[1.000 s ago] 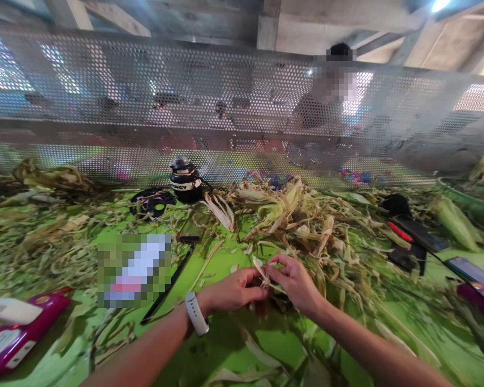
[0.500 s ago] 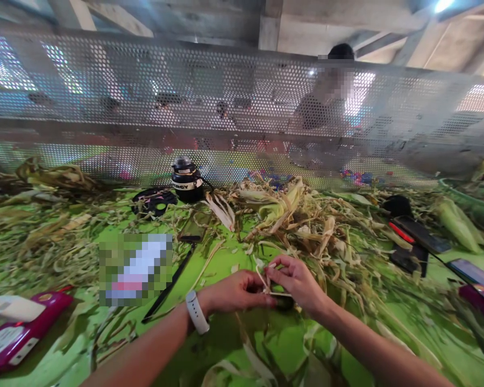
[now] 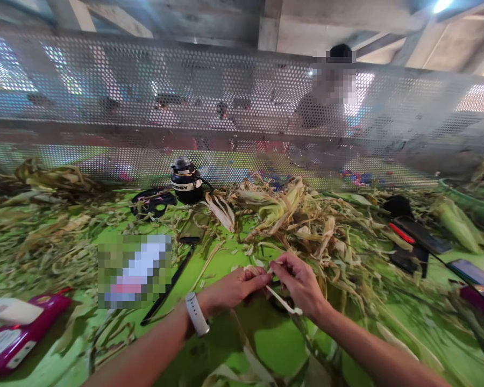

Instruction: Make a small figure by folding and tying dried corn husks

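Observation:
Both hands meet over the green tabletop (image 3: pixel 280 336) at the middle front. My left hand (image 3: pixel 242 282), below a white watch (image 3: pixel 197 313), is closed on a pale strip of corn husk (image 3: pixel 282 301), thumb and fingers pinched together. The strip runs out below the fingers toward the lower right. My right hand (image 3: pixel 296 277) is closed too, its thumb and forefinger pinching the husk close beside the left thumb. The part between the fingertips is too small to make out fully. Loose husk pieces (image 3: pixel 258 365) lie below the hands.
Heaped dry husks (image 3: pixel 290 209) cover the back and sides. A black jug (image 3: pixel 185 183) stands behind. Magenta devices (image 3: pixel 24 338) lie left and right, with phones (image 3: pixel 474 279) at the right. A perforated metal panel (image 3: pixel 234 91) rises beyond; a person (image 3: pixel 322 110) stands behind it.
The left thumb has come up closer to the right fingertips. The pale husk strip, level before, now slants down to the right. The right hand has stayed nearly in place.

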The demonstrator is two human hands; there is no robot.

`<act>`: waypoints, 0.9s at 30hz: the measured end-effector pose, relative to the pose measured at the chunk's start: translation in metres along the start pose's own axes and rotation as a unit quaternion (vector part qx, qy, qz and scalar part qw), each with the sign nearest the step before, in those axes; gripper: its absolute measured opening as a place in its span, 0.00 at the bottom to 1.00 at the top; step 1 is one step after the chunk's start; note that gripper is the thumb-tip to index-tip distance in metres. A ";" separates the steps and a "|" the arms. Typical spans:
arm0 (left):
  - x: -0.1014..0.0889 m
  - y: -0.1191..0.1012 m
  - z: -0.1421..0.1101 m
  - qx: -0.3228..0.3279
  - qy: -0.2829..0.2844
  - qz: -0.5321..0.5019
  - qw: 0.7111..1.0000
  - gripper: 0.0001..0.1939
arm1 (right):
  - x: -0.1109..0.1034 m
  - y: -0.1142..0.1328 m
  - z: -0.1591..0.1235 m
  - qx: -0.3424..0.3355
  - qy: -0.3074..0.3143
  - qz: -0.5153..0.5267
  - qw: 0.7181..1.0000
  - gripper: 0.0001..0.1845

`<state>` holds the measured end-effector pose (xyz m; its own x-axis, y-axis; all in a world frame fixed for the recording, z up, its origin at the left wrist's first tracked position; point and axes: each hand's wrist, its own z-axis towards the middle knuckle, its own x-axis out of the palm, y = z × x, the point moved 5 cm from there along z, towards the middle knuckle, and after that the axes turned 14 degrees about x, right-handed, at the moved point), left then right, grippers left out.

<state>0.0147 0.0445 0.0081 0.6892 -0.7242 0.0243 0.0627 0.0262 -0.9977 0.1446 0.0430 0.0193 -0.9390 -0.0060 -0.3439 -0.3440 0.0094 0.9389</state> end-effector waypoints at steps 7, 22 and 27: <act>-0.003 0.005 -0.002 -0.007 0.022 0.046 0.999 0.25 | -0.002 0.022 -0.007 -0.143 0.066 -0.097 0.983 0.11; 0.011 0.011 -0.002 0.012 0.057 0.042 0.997 0.24 | 0.007 0.015 -0.009 -0.157 0.026 -0.021 0.987 0.06; 0.013 0.011 -0.002 0.000 0.036 0.033 0.999 0.26 | 0.005 0.012 -0.007 -0.134 0.016 -0.040 0.990 0.05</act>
<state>0.0230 0.0343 -0.0026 0.6374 -0.7691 -0.0471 0.0189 0.0767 -0.9969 0.1355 0.0366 0.0289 -0.9068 -0.0280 -0.4206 -0.4000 -0.2581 0.8794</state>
